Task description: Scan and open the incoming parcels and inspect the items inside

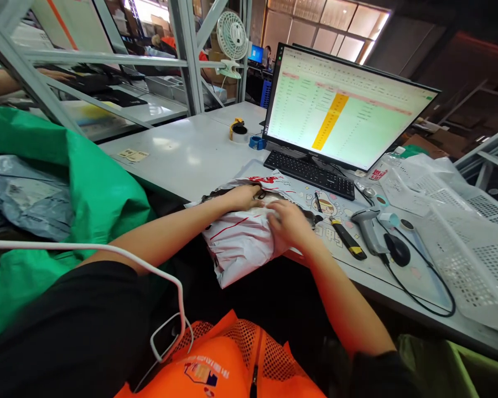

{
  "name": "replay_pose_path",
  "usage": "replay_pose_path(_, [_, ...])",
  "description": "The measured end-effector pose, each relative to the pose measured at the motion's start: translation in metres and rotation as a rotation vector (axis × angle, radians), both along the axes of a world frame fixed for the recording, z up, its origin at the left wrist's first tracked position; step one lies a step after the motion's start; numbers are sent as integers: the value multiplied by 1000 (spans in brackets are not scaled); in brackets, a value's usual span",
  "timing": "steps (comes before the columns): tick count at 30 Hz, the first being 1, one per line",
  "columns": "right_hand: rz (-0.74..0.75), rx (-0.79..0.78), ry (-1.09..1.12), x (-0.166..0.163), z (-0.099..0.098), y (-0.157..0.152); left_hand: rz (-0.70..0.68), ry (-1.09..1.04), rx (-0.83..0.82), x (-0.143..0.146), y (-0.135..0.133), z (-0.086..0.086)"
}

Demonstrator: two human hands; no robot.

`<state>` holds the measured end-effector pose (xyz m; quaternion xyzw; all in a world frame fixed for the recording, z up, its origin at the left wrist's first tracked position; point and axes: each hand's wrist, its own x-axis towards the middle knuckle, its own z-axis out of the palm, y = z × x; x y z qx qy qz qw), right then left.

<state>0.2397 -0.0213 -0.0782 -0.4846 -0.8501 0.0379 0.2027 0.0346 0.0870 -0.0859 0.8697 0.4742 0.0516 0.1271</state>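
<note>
A white plastic mailing bag (243, 240) with red print hangs partly over the desk's front edge, its opening turned up. My left hand (245, 198) lies across the opening, fingers closed at its rim. My right hand (289, 220) pinches the bag's right side, thumb towards me. Between the hands, dark and whitish contents show in the opening, too covered to name. Right of the bag lie a yellow and black utility knife (348, 239), a grey barcode scanner (368, 229) and a black mouse (397, 250).
A monitor (340, 110) and black keyboard (309, 174) stand behind the bag. Tape rolls (238, 132) sit further left. White perforated baskets (473, 260) take up the right side. A green sack (103, 188) with packages is at left; a white cable (149, 268) crosses before me.
</note>
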Motion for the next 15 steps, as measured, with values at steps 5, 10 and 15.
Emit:
replay_pose_path(5, [-70, -116, -232, -46, -24, 9, 66, 11, 66, 4, -1, -7])
replay_pose_path(10, [-109, -184, -277, -39, -17, 24, 51, 15, 52, 7, 12, -13])
replay_pose_path(15, [-125, -278, -280, -42, -3, 36, 6, -19, 69, 9, 22, -17])
